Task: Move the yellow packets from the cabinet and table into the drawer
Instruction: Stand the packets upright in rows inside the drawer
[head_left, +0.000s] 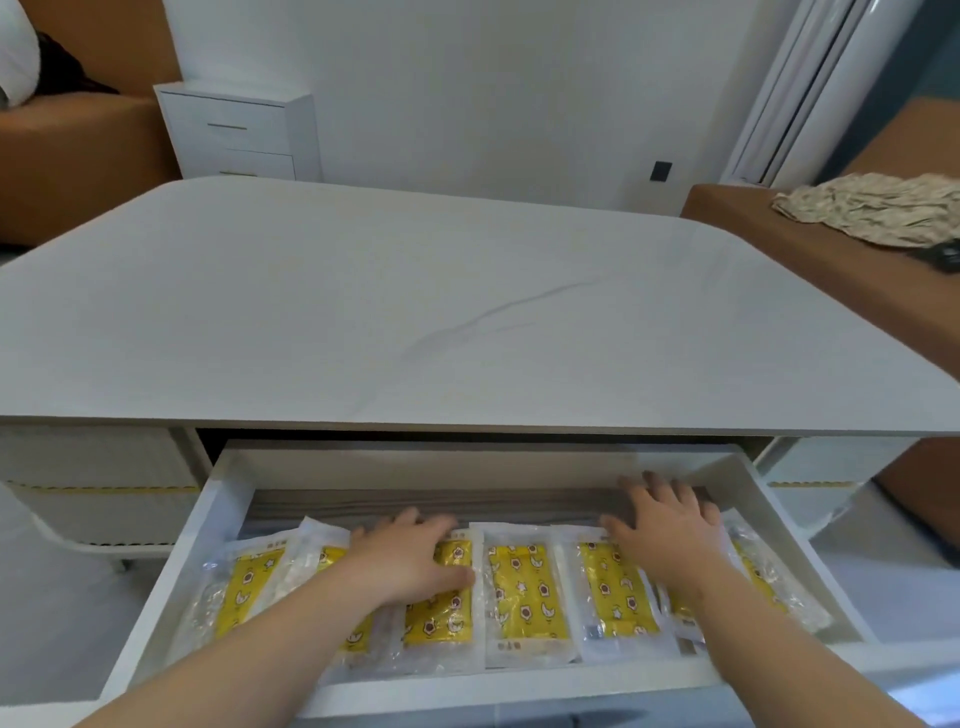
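Observation:
Several yellow packets (522, 592) in clear wrappers lie side by side in a row inside the pulled-out white drawer (208, 525) under the table. My left hand (410, 558) rests flat on the packets left of the middle, fingers spread. Over the packets at the drawer's right lies my right hand (667, 525), flat, with its fingers stretched toward the back wall. Neither hand grips anything. Both forearms reach in over the drawer's front edge and hide parts of the packets.
The white marble-look table top (467, 312) spans the view above the drawer. A white cabinet (239, 132) with drawers stands at the back left by an orange sofa (72, 156). A crumpled cloth (872, 208) lies on the brown seat at right.

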